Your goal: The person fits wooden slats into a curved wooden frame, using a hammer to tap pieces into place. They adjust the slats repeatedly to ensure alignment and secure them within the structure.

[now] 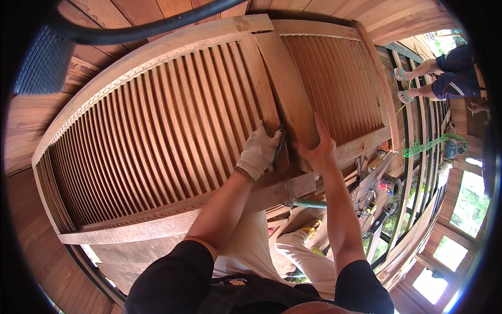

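Observation:
A large wooden louvred panel (157, 131), with rows of thin slats in a frame, lies across in front of me. A plain wooden board (289, 78) runs between its slatted left section and a smaller slatted section (340, 83) on the right. My left hand (259, 152), in a pale work glove, is closed at the edge of the left section, by the board's near end. A dark narrow shape shows beside its fingers; I cannot tell what it is. My bare right hand (320, 149) grips the board, thumb on the left edge and fingers along the right.
A black cable or tube (151, 30) arcs across the upper left. Tools and a can (389, 184) lie to the right of the panel, near a green net-like strand (426, 146). Another person's legs (423, 68) show at the far right, beside open floor joists (413, 120).

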`<action>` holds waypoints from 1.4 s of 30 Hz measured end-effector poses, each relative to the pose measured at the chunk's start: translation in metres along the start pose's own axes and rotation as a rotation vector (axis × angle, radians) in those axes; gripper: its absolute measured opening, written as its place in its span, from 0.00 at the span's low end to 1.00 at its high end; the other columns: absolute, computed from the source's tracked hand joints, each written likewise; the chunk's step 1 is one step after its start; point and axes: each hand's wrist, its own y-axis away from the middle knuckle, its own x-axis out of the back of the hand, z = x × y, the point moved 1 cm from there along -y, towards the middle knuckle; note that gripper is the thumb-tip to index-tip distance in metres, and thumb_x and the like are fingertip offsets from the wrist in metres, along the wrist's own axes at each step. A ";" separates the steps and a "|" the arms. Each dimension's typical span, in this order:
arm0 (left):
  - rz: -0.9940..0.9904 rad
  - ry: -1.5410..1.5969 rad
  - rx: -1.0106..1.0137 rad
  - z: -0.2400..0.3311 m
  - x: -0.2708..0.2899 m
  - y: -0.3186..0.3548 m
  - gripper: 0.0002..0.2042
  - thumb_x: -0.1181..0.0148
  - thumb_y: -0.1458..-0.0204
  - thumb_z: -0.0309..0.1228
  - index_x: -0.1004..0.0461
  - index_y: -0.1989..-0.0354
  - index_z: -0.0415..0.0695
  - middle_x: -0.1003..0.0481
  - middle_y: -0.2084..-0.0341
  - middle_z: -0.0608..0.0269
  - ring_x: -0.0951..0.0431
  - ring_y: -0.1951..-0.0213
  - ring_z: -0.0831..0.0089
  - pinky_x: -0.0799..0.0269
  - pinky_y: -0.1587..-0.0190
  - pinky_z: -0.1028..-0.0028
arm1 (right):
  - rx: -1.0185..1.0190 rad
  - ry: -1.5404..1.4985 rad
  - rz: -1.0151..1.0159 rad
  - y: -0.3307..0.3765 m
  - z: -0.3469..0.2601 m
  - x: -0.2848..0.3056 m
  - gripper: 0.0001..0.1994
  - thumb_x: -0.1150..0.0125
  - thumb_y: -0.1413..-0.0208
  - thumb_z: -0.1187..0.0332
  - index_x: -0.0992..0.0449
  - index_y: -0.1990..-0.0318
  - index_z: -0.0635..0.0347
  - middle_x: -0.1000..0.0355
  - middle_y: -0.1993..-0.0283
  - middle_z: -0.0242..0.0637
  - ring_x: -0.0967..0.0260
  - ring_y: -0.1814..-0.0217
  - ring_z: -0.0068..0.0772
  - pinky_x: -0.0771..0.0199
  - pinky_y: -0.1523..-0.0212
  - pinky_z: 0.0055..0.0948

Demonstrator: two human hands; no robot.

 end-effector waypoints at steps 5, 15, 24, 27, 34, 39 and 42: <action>0.039 -0.051 -0.084 -0.009 0.000 0.001 0.24 0.43 0.41 0.41 0.33 0.47 0.32 0.24 0.60 0.33 0.24 0.53 0.38 0.28 0.51 0.52 | 0.021 0.003 0.014 -0.002 0.004 0.003 0.51 0.22 0.59 0.62 0.46 0.27 0.59 0.24 0.44 0.53 0.25 0.41 0.49 0.25 0.41 0.39; -0.026 -0.208 -0.058 -0.003 0.020 0.003 0.38 0.41 0.42 0.49 0.40 0.36 0.24 0.24 0.54 0.29 0.24 0.45 0.43 0.29 0.41 0.58 | -0.067 -0.002 0.032 0.007 -0.019 -0.008 0.51 0.21 0.60 0.58 0.45 0.27 0.60 0.25 0.45 0.57 0.24 0.43 0.52 0.23 0.44 0.40; 0.028 -0.276 -0.096 -0.009 0.031 0.005 0.31 0.40 0.41 0.45 0.34 0.40 0.29 0.25 0.52 0.30 0.26 0.45 0.41 0.30 0.43 0.55 | -0.087 0.011 0.069 0.019 -0.042 -0.031 0.50 0.22 0.57 0.61 0.46 0.28 0.64 0.27 0.42 0.57 0.25 0.41 0.48 0.26 0.42 0.37; 0.029 -0.135 -0.144 -0.021 0.030 -0.006 0.30 0.46 0.37 0.44 0.37 0.39 0.26 0.24 0.55 0.30 0.23 0.48 0.43 0.28 0.44 0.58 | -0.065 0.054 0.100 0.022 -0.044 -0.037 0.49 0.22 0.56 0.61 0.45 0.28 0.65 0.28 0.40 0.57 0.26 0.40 0.48 0.26 0.41 0.38; -0.339 1.082 0.005 -0.023 -0.012 -0.015 0.15 0.41 0.37 0.38 0.28 0.51 0.39 0.21 0.70 0.60 0.20 0.71 0.72 0.26 0.75 0.74 | -0.140 0.027 -0.028 0.023 -0.057 0.025 0.50 0.22 0.57 0.57 0.44 0.28 0.64 0.27 0.42 0.57 0.26 0.40 0.49 0.27 0.40 0.39; -0.277 1.217 -0.137 -0.020 0.009 -0.011 0.11 0.40 0.38 0.36 0.24 0.55 0.42 0.21 0.68 0.66 0.20 0.69 0.78 0.24 0.69 0.77 | -0.124 0.067 -0.024 0.063 -0.066 0.080 0.49 0.22 0.57 0.59 0.43 0.28 0.64 0.26 0.43 0.53 0.27 0.39 0.44 0.30 0.39 0.36; -0.198 1.230 -0.133 -0.009 -0.029 -0.004 0.12 0.42 0.37 0.36 0.26 0.51 0.41 0.22 0.67 0.63 0.20 0.66 0.72 0.21 0.63 0.70 | -0.193 -0.003 -0.010 0.099 -0.069 0.124 0.49 0.22 0.57 0.62 0.43 0.29 0.66 0.29 0.38 0.49 0.31 0.35 0.38 0.34 0.35 0.34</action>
